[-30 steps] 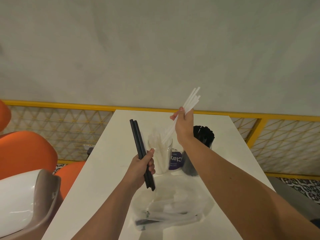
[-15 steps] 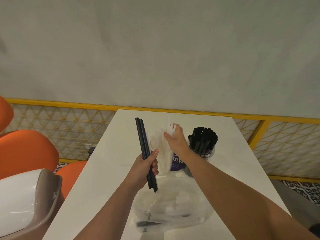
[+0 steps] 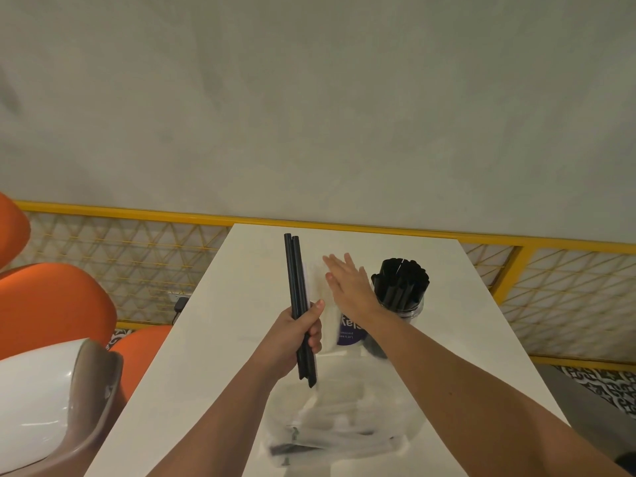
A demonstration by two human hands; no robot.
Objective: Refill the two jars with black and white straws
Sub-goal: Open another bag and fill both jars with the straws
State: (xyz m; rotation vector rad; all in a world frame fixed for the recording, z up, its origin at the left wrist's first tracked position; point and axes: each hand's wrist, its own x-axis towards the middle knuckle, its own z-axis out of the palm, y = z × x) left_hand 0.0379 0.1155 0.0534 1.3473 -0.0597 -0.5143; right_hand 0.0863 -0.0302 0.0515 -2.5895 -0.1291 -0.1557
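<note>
My left hand [image 3: 299, 333] grips a small bunch of long black straws [image 3: 296, 280], held upright in front of the jar of white straws [image 3: 321, 301]. My right hand [image 3: 349, 285] hovers flat and empty over that jar, fingers spread, hiding much of it. To the right stands the second jar [image 3: 401, 297], packed with black straws. A clear plastic bag [image 3: 339, 432] with more white and black straws lies on the white table [image 3: 213, 339] near me.
A purple-labelled container [image 3: 349, 333] sits between the two jars, partly hidden by my right forearm. A yellow mesh railing [image 3: 113, 249] runs behind the table. Orange chairs [image 3: 51, 304] and a white-and-brown chair [image 3: 51, 404] stand to the left.
My right hand lowered a bunch of white straws into the jar and let go; it is now open and flat above the jar. The left hand kept the black straws almost still.
</note>
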